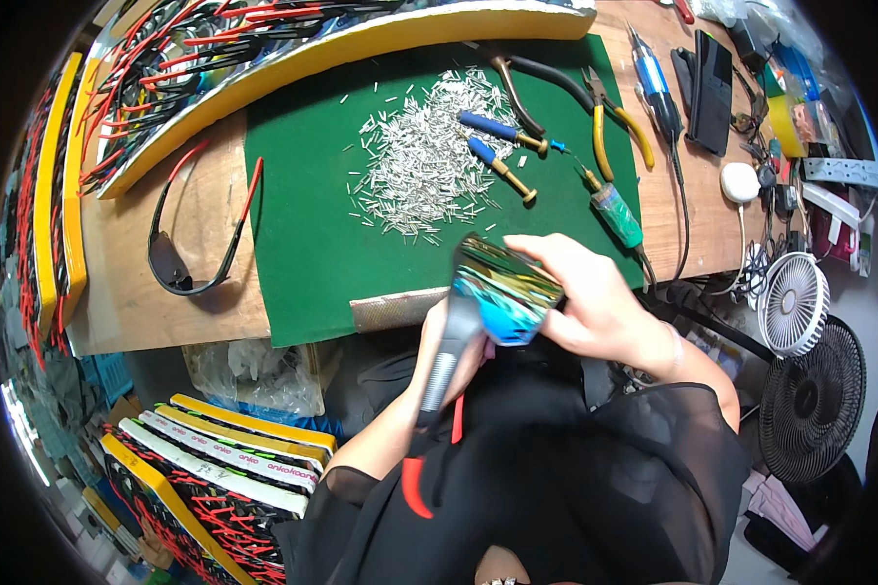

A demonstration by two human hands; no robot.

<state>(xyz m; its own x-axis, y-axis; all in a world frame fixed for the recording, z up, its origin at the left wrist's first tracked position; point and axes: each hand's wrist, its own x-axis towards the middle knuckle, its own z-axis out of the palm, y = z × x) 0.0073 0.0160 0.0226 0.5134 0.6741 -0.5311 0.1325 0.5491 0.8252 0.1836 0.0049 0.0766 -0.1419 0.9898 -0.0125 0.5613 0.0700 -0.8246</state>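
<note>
A pair of sunglasses with a mirrored, multicoloured lens (505, 291) is held between my hands, just off the table's near edge. My left hand (431, 336) is closed around its dark frame, the fingers partly hidden behind the arm. My right hand (603, 300) pinches the lens side, thumb below and fingers above. Red arm tips hang toward my lap. Beyond my hands, a pile of small silvery metal pins (419, 161) lies on the green mat (298, 224). Two blue-handled tools (488, 125) rest at the pile's right side.
Yellow-handled pliers (599, 132), a green-handled tool with a cord (617, 216) and a blue-and-black corded tool (657, 93) lie to the right. Another pair of glasses (171, 268) lies left. Foam racks of glasses (361, 54) line the back. Fans (793, 302) stand right.
</note>
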